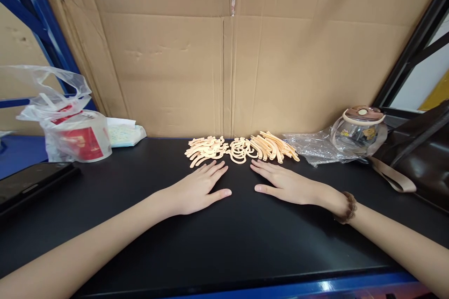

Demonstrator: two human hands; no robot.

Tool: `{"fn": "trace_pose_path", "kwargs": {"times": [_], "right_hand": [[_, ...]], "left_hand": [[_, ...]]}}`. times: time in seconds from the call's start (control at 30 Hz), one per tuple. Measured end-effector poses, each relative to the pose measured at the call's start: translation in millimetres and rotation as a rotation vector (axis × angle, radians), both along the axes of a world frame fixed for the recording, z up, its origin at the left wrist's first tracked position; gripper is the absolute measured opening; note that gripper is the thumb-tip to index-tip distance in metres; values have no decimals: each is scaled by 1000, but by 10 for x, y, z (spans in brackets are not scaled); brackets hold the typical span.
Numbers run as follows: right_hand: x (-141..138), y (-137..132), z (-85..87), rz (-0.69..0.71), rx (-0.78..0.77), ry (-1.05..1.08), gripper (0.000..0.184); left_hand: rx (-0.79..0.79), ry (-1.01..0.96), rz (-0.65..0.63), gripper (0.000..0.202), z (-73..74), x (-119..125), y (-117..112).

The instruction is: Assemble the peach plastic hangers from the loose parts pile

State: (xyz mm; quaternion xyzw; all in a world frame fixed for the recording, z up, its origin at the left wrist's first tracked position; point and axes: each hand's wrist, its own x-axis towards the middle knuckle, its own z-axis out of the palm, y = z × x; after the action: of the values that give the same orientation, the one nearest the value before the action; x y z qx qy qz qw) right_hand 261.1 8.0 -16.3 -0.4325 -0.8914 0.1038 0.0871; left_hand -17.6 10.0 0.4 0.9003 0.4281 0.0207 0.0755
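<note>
Palm down on the black tabletop (224, 238), my left hand (196, 189) lies flat with its thumb spread and holds nothing. My right hand (286, 182) rests the same way across from it, a brown fuzzy band (347, 208) round the wrist. Just beyond the left fingertips is a pile of short, wavy, peach-coloured flat pieces (206, 148). A middle pile holds curved, ring-like peach pieces (239, 150). Past the right fingers lies a heap of longer, slightly bent peach strips (273, 146). What the pieces are made for cannot be told.
At the left stand a bagged cup with a red label (79, 138), a tissue pack (126, 134) and a dark phone (35, 182). At the right are clear plastic wrap (312, 145), a clear bottle (361, 133) and a dark bag (417, 159). Cardboard (168, 70) walls the back.
</note>
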Motion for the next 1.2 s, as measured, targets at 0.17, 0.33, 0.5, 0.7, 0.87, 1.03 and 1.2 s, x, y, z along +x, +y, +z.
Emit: {"fn": "trace_pose_path", "kwargs": {"times": [0.17, 0.33, 0.5, 0.7, 0.87, 1.03, 1.2], "right_hand": [[7, -21, 10, 9, 22, 26, 73], [9, -21, 4, 8, 24, 26, 73], [6, -14, 19, 1, 21, -25, 76], [-20, -53, 22, 6, 56, -27, 73], [-86, 28, 72, -98, 292, 50, 54], [-155, 305, 193, -205, 544, -172, 29], [-305, 472, 216, -209, 589, -271, 20]], "left_hand": [[19, 1, 0, 73, 3, 2, -16], [29, 11, -11, 72, -2, 7, -25], [37, 42, 0, 75, -10, 10, -11], [30, 68, 5, 77, -15, 18, -12], [42, 62, 0, 76, -23, 14, -20], [20, 59, 6, 78, -29, 14, -14], [2, 53, 2, 78, -22, 12, -6]]}}
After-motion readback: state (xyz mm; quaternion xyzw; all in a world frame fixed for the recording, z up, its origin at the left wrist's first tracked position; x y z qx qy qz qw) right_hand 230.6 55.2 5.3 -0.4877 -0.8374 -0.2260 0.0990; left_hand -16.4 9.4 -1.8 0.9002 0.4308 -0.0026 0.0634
